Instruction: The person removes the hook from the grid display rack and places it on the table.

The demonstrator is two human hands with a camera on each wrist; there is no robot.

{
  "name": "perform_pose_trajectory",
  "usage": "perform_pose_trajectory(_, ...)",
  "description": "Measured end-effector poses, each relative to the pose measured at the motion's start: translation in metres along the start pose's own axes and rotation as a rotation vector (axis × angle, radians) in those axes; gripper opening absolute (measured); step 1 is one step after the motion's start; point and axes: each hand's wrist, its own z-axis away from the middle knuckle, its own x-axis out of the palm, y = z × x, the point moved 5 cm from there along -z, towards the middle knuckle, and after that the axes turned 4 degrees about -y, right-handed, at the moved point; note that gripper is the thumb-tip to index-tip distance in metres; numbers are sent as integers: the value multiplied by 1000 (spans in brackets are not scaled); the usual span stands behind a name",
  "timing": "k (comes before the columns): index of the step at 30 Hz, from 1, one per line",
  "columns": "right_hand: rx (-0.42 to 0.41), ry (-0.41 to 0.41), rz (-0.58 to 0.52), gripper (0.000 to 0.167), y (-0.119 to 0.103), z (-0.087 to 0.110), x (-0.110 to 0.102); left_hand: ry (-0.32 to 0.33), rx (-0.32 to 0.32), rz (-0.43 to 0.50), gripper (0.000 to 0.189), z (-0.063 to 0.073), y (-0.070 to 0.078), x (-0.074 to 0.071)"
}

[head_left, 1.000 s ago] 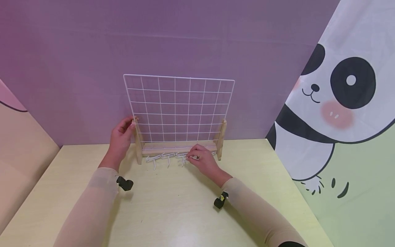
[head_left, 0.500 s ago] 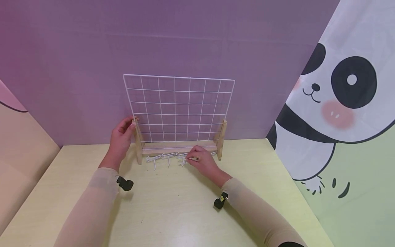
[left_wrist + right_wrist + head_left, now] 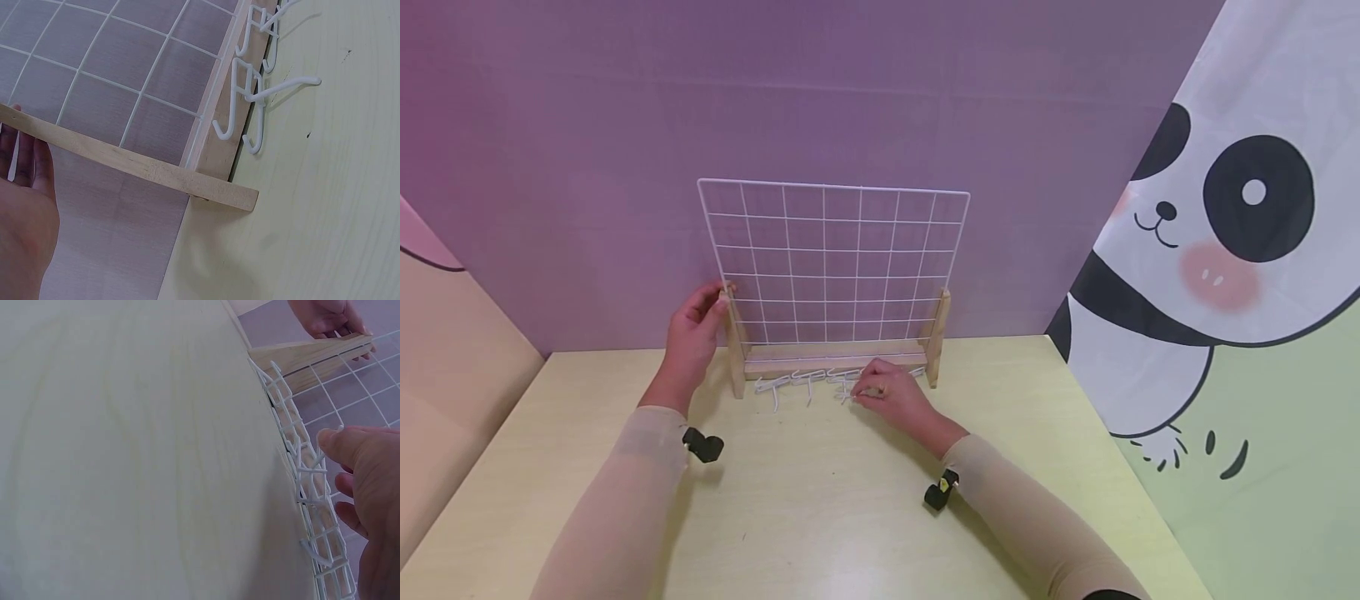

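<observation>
A white wire grid panel (image 3: pixel 823 185) stands upright in a wooden stand (image 3: pixel 735 354). My left hand (image 3: pixel 694 332) grips the top of the stand's left upright, its fingers partly behind the wood. Along the stand's front lies a row of white wire hooks (image 3: pixel 772 386), their prongs pointing toward me. The left wrist view shows a double-legged hook (image 3: pixel 284 87) close to the left upright. Between thumb and fingers, my right hand (image 3: pixel 891 393) pinches a white hook (image 3: pixel 317 461) at the row's middle right; the hand covers part of it.
The pale wooden table (image 3: pixel 820 500) extends in front of the stand. Behind it rises a purple backdrop (image 3: pixel 587 167). A panda-printed cloth (image 3: pixel 1150 367) hangs at the right. Both sleeves carry a small black camera (image 3: pixel 703 446).
My right hand has moved slightly down and toward me, and the pinched hook has shifted a little with it. The left hand stays on the upright.
</observation>
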Motion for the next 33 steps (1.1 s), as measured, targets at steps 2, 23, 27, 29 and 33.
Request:
perform_pose_trajectory(2,-13,-18,10,8,-1,1,1,3,2,3,39,0,1,0)
perform_pose_trajectory(23,-8,-133,164,10,5,-4,6,-1,8,31,40,0,0,-1)
perform_pose_trajectory(27,-7,-136,180,11,5,-4,7,5,13,16,36,-1,0,-1)
perform_pose_trajectory(29,-9,-136,181,11,6,-3,7,4,14,13,36,-1,0,0)
perform_pose_trajectory(33,-4,-138,181,12,7,-2,8,1,8,21,38,0,1,0)
